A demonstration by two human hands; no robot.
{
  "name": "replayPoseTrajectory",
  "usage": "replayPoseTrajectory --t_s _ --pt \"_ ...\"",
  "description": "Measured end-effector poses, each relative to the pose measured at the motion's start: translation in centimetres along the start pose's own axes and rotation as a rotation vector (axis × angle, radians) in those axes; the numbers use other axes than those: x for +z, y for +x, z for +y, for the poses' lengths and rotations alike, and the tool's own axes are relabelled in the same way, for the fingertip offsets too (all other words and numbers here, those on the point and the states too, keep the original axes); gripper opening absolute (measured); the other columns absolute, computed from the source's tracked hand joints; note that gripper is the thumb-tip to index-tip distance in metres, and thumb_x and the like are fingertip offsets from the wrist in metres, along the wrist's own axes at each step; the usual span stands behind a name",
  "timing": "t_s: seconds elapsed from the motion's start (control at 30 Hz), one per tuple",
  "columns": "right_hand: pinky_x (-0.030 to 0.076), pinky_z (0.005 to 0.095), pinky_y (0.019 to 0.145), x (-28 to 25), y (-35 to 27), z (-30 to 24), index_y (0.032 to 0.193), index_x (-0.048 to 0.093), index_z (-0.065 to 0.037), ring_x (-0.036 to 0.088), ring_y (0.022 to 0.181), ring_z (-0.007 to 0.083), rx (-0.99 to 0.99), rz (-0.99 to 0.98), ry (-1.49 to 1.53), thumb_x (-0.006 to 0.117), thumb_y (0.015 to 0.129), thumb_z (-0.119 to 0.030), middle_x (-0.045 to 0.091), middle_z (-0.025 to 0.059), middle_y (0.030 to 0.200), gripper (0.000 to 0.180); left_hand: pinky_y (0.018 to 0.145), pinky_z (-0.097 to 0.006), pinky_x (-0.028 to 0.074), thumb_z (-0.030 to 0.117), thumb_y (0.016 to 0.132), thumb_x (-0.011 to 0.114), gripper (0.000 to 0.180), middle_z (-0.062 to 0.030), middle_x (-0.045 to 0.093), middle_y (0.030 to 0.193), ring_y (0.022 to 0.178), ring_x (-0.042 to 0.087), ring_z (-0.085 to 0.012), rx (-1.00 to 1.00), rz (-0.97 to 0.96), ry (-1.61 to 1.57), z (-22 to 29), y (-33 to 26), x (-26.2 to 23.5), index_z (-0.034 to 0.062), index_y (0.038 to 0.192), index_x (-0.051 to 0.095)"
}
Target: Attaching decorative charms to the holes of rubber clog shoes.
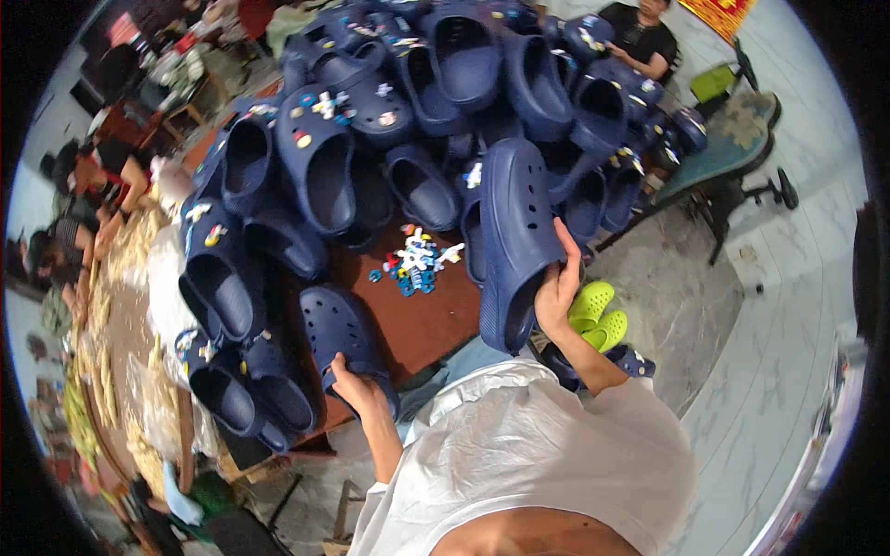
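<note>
My right hand [559, 287] grips a navy foam clog [515, 218] by its opening and holds it tilted up, its toe pointing away from me. Lower and to the left, my left hand [360, 385] is closed round the heel end of a second navy clog [336, 324], whose holed upper faces up. Neither of these two shows any charm on the side I see. Between them a small heap of shoe charms [419, 264], white, blue, red and yellow, lies on the brown tabletop [443, 320].
Many navy clogs [315, 167], several with charms on them, are piled along the table's far and left sides. Lime green clogs [598, 320] stand on the floor at right, near a dark swivel chair [718, 153]. People work at a cluttered table [125, 371] on the left; another person [640, 42] sits beyond the pile.
</note>
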State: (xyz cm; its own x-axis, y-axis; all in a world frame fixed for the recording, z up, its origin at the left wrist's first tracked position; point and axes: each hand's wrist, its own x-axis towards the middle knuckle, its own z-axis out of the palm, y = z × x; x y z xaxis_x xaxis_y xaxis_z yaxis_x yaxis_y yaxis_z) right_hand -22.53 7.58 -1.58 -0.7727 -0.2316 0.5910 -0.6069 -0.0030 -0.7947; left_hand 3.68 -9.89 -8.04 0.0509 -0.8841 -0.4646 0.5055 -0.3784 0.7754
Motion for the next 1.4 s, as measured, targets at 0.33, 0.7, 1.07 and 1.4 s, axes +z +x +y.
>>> replayPoseTrajectory --t_s 0.33,0.7,1.07,1.4 --pt "0.031 0.0354 0.111 -11.4 -5.3 11.7 0.138 0.042 0.005 0.048 0.127 0.0234 0.308 0.555 -0.343 0.042 0.102 -0.008 0.055 0.0165 0.131 0.038 0.059 -0.028 0.045 0.024 0.088 0.067 0.019 -0.0014 0.063 0.085 0.066 0.056 -0.0136 0.016 -0.005 0.133 0.2 -0.4 1.6 0.0051 0.085 0.062" --pt "0.037 0.0397 0.107 -35.0 -15.5 29.3 0.139 0.041 0.005 0.054 0.124 0.0306 0.585 0.880 -0.130 0.047 0.102 -0.020 0.060 0.0222 0.125 0.045 0.061 -0.029 0.038 0.013 0.083 0.067 0.014 -0.0006 0.056 0.082 0.069 0.051 -0.0130 0.135 -0.151 0.281 -2.3 2.2 -1.3 0.0069 0.085 0.054" --pt "0.061 0.0435 0.065 -37.0 -28.9 26.0 0.126 0.039 0.004 0.070 0.091 0.0392 1.510 0.570 -1.082 0.065 0.088 -0.008 0.065 0.0244 0.108 0.047 0.060 -0.030 0.034 0.015 0.085 0.069 0.027 -0.0018 0.046 0.078 0.067 0.043 -0.0130 0.148 0.003 0.431 -1.5 -0.5 0.2 0.0064 0.092 0.045" --pt "0.054 0.0498 0.089 -38.6 -30.4 34.8 0.132 0.043 0.001 0.062 0.112 0.0433 1.556 0.785 -0.908 0.039 0.101 -0.033 0.058 0.0259 0.126 0.046 0.064 -0.033 0.039 0.017 0.082 0.074 0.031 -0.0059 0.053 0.081 0.070 0.050 -0.0170 0.155 0.008 0.410 -1.8 1.5 -1.6 0.0036 0.091 0.047"
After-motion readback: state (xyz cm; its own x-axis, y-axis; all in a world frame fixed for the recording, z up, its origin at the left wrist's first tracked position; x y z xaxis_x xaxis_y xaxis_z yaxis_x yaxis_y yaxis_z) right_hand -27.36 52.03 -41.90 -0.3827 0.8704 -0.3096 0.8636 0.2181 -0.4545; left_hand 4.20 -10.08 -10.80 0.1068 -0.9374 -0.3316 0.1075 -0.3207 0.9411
